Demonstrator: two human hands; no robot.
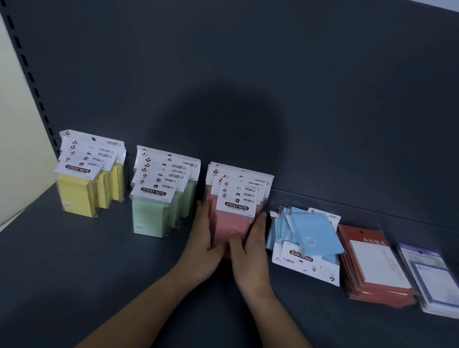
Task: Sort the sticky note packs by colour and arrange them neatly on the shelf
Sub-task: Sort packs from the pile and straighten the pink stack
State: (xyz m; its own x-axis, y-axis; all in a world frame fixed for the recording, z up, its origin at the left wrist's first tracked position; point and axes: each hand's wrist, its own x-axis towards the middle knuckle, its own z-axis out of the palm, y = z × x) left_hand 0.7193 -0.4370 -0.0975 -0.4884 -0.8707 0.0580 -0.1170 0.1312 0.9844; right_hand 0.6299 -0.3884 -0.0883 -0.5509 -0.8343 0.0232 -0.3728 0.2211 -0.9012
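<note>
Left hand (204, 240) and right hand (253, 251) flanking pink packs (236, 207) at middle of shelf (226, 326), fingers straight, pressing on row's sides, gripping nothing; squaring-up seeming to be step in hand. Yellow packs (83, 178) at far left and green packs (155, 206) beside them standing in tidy overlapping rows, looking done. Blue packs (310, 237) just right of pink lying jumbled, one turned round, needing arranging. Orange-red pads (374, 270) and purple pads (441, 285) lying stacked at right

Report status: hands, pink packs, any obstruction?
Left hand and right hand open, pressing pink packs from both sides. Blue packs in loose heap, untidy. Nothing in the way.
</note>
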